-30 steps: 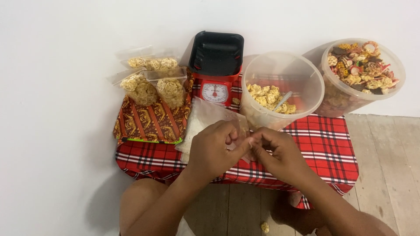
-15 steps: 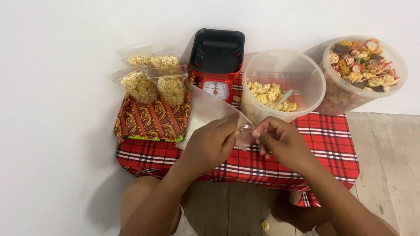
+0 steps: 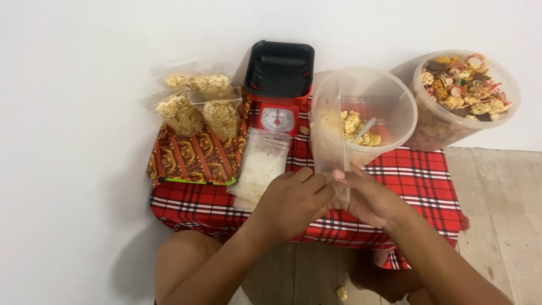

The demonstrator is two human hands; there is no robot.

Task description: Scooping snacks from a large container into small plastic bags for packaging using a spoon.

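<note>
My left hand and my right hand are side by side over the red checked cloth, and both pinch the bottom of an empty clear plastic bag that stands up tall between my fingers. Behind the bag is a big clear tub with yellow snacks and a spoon inside, then a tub of mixed snacks on the right, a red kitchen scale with a black tray, filled snack bags on the left, and a flat pile of empty bags just beside my left hand.
</note>
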